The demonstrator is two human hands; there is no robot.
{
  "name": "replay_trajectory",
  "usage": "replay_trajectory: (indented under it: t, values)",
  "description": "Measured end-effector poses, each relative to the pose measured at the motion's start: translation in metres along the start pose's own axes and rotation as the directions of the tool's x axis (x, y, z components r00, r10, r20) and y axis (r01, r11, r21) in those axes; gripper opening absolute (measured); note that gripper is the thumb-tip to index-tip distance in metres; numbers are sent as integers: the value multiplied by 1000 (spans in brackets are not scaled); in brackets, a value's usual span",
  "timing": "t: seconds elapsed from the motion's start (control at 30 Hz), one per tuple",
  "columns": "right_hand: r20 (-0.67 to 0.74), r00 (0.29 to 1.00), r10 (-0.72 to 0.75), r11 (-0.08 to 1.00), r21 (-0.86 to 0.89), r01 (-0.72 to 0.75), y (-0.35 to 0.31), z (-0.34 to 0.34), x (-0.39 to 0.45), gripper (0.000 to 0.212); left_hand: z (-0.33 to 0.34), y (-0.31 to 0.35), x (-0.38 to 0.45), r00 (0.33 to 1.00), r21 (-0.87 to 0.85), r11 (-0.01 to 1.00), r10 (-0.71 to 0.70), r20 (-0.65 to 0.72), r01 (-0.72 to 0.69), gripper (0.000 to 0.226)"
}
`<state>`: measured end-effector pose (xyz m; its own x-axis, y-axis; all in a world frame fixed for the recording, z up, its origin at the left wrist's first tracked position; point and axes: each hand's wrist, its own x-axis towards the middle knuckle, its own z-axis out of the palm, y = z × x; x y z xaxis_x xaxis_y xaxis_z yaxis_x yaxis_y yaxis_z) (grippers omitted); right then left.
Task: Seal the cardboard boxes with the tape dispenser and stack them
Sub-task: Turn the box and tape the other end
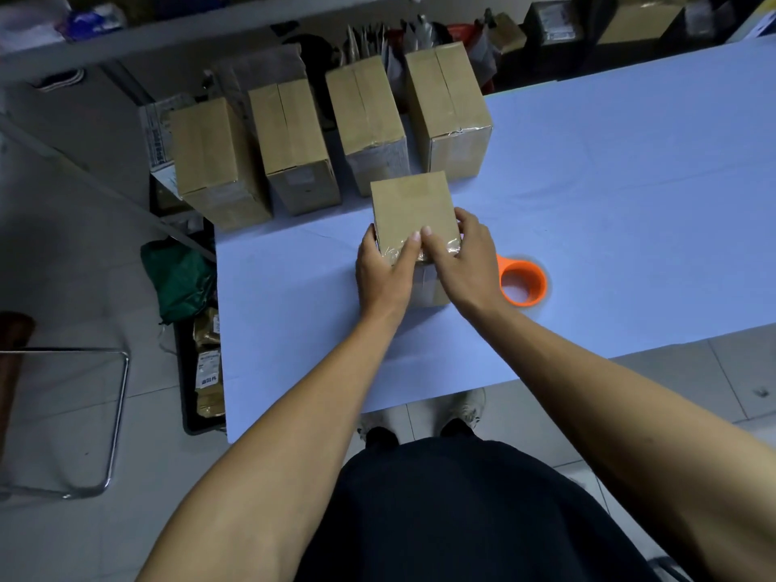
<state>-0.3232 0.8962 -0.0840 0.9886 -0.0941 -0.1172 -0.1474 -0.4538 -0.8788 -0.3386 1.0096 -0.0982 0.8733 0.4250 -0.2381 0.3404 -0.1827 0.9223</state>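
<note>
Cardboard box (pixel 413 212) stands mid-desk (pixel 630 182), before four taped boxes (pixel 327 140). Our left hand (pixel 384 270) and right hand (pixel 464 262) press flat fingers (pixel 405 252) on its glossy taped near edge. We judge it light, stiff; hold it by opposite side walls. Dispenser (pixel 523 283) rests just right.

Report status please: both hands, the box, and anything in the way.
Left hand and right hand press tape down on front box. Orange tape dispenser idle on table. Four boxes lined behind, nothing blocking.
</note>
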Motion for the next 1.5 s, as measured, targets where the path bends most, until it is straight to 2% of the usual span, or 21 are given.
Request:
replay_trajectory:
  t: [0.07,0.23,0.5,0.6,0.7,0.87,0.93,1.03,1.1,1.17,1.23,1.3,1.37,1.5]
  values:
    - [45,998,-41,999,9,41,3,2,-3,45,-2,-4,-6,1000,-23,1000,14,22,-13,40]
    - [113,986,-123,992,-21,127,8,-9,-4,28,-5,-4,-6,999,42,998,42,20,-43,38]
    - [180,981,-74,996,-33,81,9,-11,-3,34,-4,-9,-3,998,111,993,21,53,-27,46]
    - [176,979,-108,992,-50,118,6,-8,-2,43,-5,-10,-1,998,119,993,14,68,-22,47]
    - [179,974,-142,989,-24,148,9,-10,-3,37,-5,-12,-2,997,69,997,12,72,-17,52]
    - [268,960,-86,996,22,83,15,-22,-5,32,-9,-17,0,993,-48,999,-4,116,10,65]
    - [277,960,-49,998,44,39,16,-22,-6,36,-11,-19,1,990,-104,994,-13,141,28,64]
    - [272,962,4,996,84,-28,12,-22,-10,46,-10,-17,-2,989,-84,995,-33,145,46,65]
    - [293,956,12,991,125,-51,7,-27,-11,46,-11,-12,-3,992,-71,994,-71,101,78,63]
    - [355,934,-29,990,141,-23,-2,-32,-11,48,-16,0,3,990,-120,984,-121,70,129,49]
    - [413,906,-91,993,111,49,-6,-34,-10,65,-23,15,15,970,-180,955,-223,91,237,38]
    - [416,896,-157,986,20,164,-9,-35,-7,75,-33,29,24,934,-185,918,-327,143,350,40]
    - [368,912,-184,970,-83,229,-11,-33,-4,69,-43,38,27,912,-146,909,-361,195,391,45]
    - [331,931,-151,978,-87,189,-16,-24,5,54,-56,38,26,895,-139,907,-349,278,397,49]
